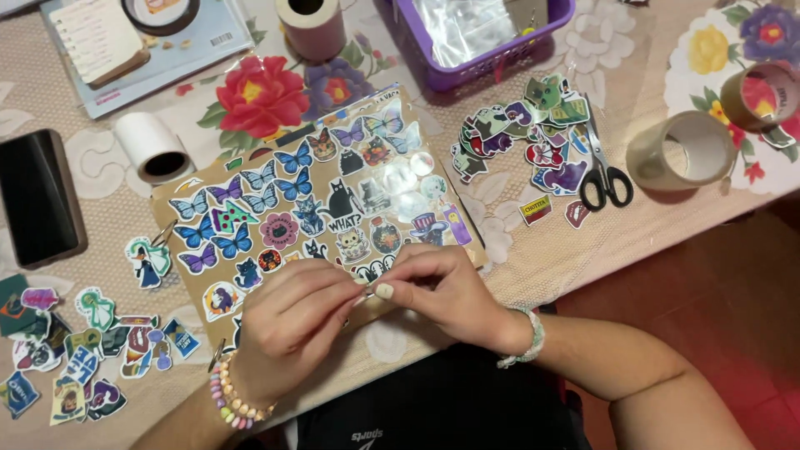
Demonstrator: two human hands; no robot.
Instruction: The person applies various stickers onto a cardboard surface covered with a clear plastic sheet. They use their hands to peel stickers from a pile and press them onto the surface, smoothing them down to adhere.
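Head view — fingers point(367, 287) hide sticker — indistinct.

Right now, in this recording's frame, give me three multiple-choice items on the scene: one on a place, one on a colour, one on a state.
1. Where do the scissors lie?
A. Right of the brown sticker board, beside a heap of loose stickers
B. Inside the purple basket
C. On the dark phone

2. What colour is the basket at the top of the table?
A. Green
B. Purple
C. White

3. How are the left hand and right hand placed?
A. Flat and far apart
B. One lifted off the table
C. Fingertips pinched together over the lower edge of the sticker board

Answers: 1 A, the black-handled scissors rest next to the sticker heap on the right. 2 B, its walls are plainly purple. 3 C, both hands meet at the fingertips, apparently around something small; what it is cannot be told.
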